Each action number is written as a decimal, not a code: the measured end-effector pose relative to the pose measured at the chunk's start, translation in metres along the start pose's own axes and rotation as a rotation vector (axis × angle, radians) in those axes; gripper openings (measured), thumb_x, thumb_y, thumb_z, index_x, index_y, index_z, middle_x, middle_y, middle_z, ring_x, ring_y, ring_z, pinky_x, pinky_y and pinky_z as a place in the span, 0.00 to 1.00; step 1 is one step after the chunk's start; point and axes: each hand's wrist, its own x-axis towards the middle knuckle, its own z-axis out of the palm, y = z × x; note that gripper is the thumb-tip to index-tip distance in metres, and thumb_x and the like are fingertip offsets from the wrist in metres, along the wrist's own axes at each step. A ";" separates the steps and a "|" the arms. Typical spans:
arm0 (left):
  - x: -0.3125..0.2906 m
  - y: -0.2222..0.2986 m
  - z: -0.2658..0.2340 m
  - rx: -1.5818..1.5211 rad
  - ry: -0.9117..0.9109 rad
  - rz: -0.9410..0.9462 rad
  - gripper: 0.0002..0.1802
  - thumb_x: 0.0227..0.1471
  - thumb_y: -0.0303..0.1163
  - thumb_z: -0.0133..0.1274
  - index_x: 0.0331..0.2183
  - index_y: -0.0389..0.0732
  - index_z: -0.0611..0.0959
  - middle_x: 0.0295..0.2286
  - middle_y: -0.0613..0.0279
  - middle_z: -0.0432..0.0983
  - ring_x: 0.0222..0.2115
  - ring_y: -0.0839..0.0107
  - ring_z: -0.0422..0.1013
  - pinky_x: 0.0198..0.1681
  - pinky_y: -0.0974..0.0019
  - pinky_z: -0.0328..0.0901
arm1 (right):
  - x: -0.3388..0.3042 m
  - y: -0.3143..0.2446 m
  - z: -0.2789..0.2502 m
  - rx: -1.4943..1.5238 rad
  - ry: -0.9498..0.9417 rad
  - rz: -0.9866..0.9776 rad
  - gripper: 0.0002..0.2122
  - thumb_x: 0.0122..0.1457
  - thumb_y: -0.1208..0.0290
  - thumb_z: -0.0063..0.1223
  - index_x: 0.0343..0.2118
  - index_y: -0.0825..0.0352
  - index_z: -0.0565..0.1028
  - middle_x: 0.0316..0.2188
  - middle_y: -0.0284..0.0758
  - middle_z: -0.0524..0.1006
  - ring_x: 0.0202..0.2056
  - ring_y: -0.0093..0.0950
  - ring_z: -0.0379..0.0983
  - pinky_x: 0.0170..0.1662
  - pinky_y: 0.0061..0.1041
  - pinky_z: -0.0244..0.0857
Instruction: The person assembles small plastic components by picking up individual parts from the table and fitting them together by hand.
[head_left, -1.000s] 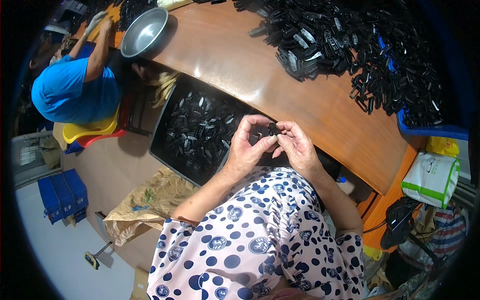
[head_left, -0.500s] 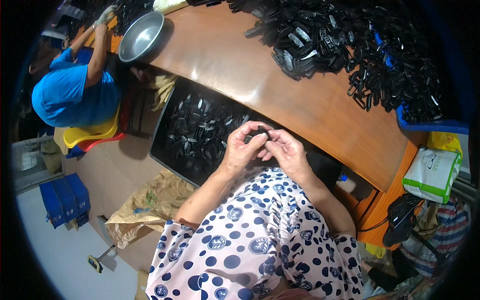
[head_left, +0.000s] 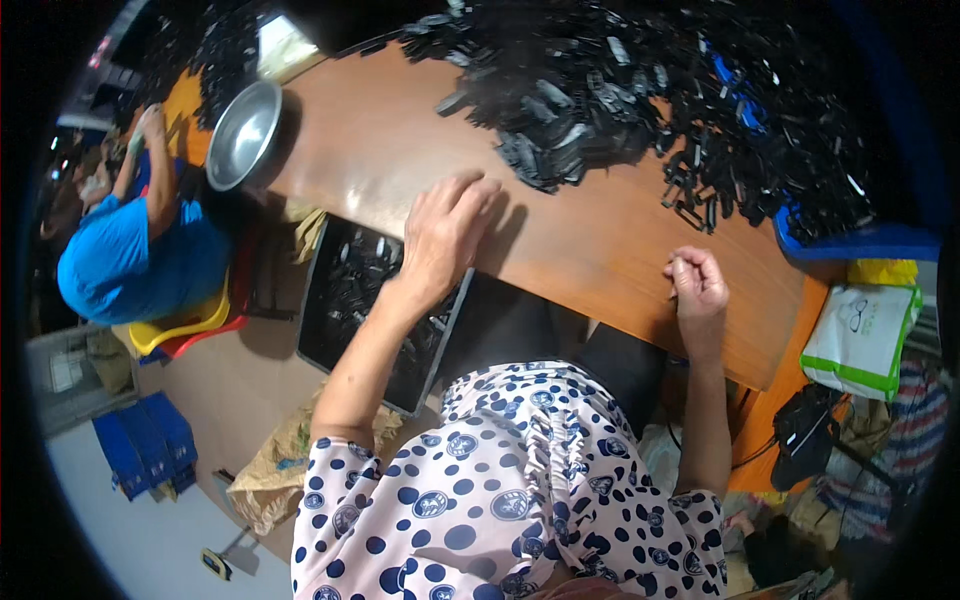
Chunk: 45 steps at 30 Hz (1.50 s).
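Note:
My left hand (head_left: pixel 452 232) reaches over the brown tabletop (head_left: pixel 590 240), just short of a heap of black plastic parts (head_left: pixel 560 120). Its fingers are bent forward and somewhat apart, and no part shows in them. Farther right, my right hand (head_left: pixel 697 285) hovers above the table near its front edge, fingers curled in, with nothing visible in its grasp. It lies nearest to a second pile of black, frame-like pieces (head_left: pixel 715 185). Below my left forearm sits a black bin (head_left: pixel 312 330) holding many small black parts.
A metal bowl (head_left: pixel 245 135) stands at the table's left end, near a co-worker in a blue shirt (head_left: pixel 140 260) on a yellow chair (head_left: pixel 190 322). At the right are a blue tray (head_left: pixel 860 240) and a white-and-green bag (head_left: pixel 862 340). Blue boxes (head_left: pixel 145 445) stand lower left.
My hands, together over my lap around a small black part, have separated. The left went forward over the table, the right moved rightward. That part is no longer visible; the view has shifted.

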 end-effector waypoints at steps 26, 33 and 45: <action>0.035 0.012 0.029 -1.017 -0.260 -0.525 0.13 0.58 0.30 0.47 0.46 0.45 0.73 0.28 0.73 0.66 0.27 0.85 0.60 0.28 0.79 0.59 | 0.085 -0.007 -0.026 0.260 -0.109 0.086 0.09 0.56 0.74 0.54 0.40 0.62 0.71 0.26 0.28 0.75 0.25 0.15 0.71 0.25 0.12 0.62; -0.006 0.070 0.030 -1.547 -0.239 -0.569 0.25 0.49 0.25 0.58 0.50 0.40 0.70 0.34 0.65 0.72 0.30 0.75 0.75 0.29 0.75 0.70 | 0.011 -0.040 0.036 0.879 -0.271 0.072 0.08 0.54 0.78 0.57 0.35 0.63 0.70 0.34 0.31 0.74 0.31 0.19 0.73 0.31 0.15 0.65; -0.022 0.101 0.017 -0.809 -0.027 -0.031 0.14 0.48 0.22 0.56 0.40 0.37 0.78 0.29 0.61 0.72 0.28 0.71 0.70 0.29 0.72 0.65 | -0.038 -0.066 0.037 0.847 -0.372 -0.033 0.06 0.54 0.82 0.54 0.32 0.65 0.69 0.35 0.31 0.72 0.37 0.19 0.70 0.41 0.19 0.67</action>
